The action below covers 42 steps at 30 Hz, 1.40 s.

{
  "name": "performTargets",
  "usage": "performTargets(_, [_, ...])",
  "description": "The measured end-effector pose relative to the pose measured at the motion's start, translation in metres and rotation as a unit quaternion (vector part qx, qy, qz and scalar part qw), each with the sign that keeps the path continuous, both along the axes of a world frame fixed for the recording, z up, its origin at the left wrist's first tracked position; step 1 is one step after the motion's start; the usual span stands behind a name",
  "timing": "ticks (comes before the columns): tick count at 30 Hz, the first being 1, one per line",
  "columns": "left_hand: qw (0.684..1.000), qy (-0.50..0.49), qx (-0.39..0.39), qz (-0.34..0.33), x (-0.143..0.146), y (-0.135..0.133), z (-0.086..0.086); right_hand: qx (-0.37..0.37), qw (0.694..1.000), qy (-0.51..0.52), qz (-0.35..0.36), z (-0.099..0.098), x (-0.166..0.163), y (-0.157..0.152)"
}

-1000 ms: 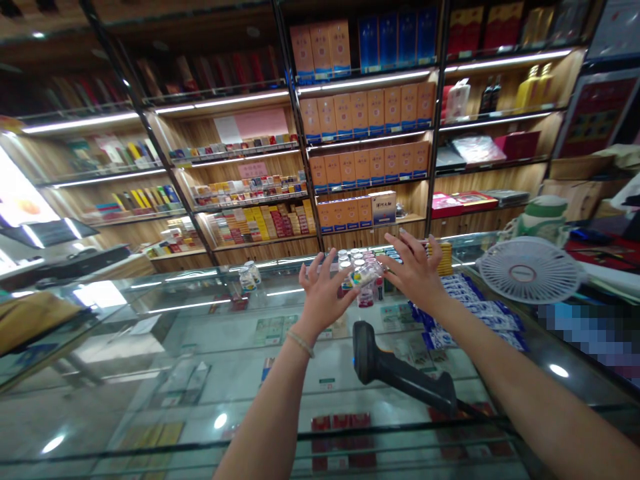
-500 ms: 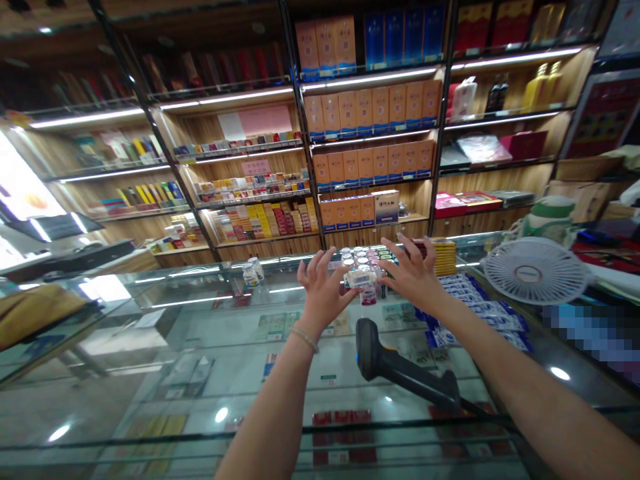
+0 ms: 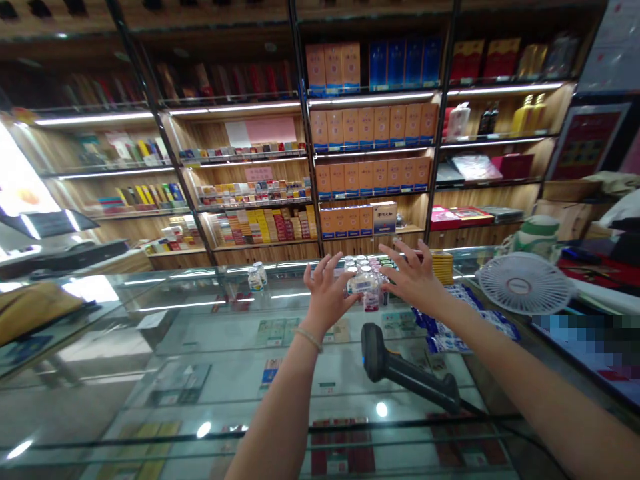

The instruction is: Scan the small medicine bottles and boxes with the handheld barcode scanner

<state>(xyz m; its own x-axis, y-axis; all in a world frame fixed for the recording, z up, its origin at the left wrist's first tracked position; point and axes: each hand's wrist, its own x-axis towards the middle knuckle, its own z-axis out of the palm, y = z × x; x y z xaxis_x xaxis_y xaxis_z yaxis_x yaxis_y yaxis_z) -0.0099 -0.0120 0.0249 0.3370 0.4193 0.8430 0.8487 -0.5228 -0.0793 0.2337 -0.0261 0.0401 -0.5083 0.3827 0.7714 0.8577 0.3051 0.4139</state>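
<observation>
Several small clear bottles with white lids point(image 3: 371, 285) stand in a cluster on the glass counter. My left hand point(image 3: 327, 290) is at the cluster's left side, its fingers spread and curved, thumb and forefinger close to the front bottles. On the other side is my right hand point(image 3: 414, 275), also with fingers apart. Whether the fingertips touch the bottles I cannot tell. A black handheld barcode scanner point(image 3: 410, 377) lies on the glass in front of the cluster, between my forearms. Two more small bottles point(image 3: 257, 277) stand apart to the left.
Blue-and-white packets point(image 3: 493, 323) lie beneath and beside my right forearm. Behind them is a stack of yellow packs point(image 3: 443, 267). A white fan point(image 3: 523, 283) stands at the right, near a green-and-white container point(image 3: 537, 233). Shelves of boxes point(image 3: 373, 177) line the back wall.
A front bottle that was tilted between my hands, label showing, now appears upright with the others. My hands have stayed around the cluster. The view has shifted slightly.
</observation>
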Motion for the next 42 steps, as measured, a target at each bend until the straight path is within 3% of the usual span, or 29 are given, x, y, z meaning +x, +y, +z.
performTargets(6, [0.999,-0.032,0.0,-0.024,0.004,0.002,-0.007,-0.073,0.995,0.031,-0.052,0.009,-0.007,-0.034])
performTargets(10, [0.998,-0.057,-0.009,-0.03,0.005,0.004,-0.013,-0.142,0.986,0.054,-0.073,0.004,-0.017,-0.07])
performTargets(18, [0.996,-0.079,-0.027,-0.023,0.005,0.007,-0.018,-0.261,0.96,0.055,-0.089,-0.043,-0.034,-0.123])
performTargets(25, [0.996,-0.072,-0.041,-0.021,0.005,0.006,-0.018,-0.243,0.957,0.112,-0.11,-0.067,-0.05,-0.139])
performTargets(35, [0.996,-0.069,-0.048,-0.022,0.004,0.005,-0.017,-0.253,0.951,0.166,-0.055,-0.063,-0.054,-0.141])
performTargets(42, [0.997,-0.065,-0.036,-0.019,0.005,0.003,-0.018,-0.299,0.901,0.314,-0.01,-0.046,-0.037,-0.153])
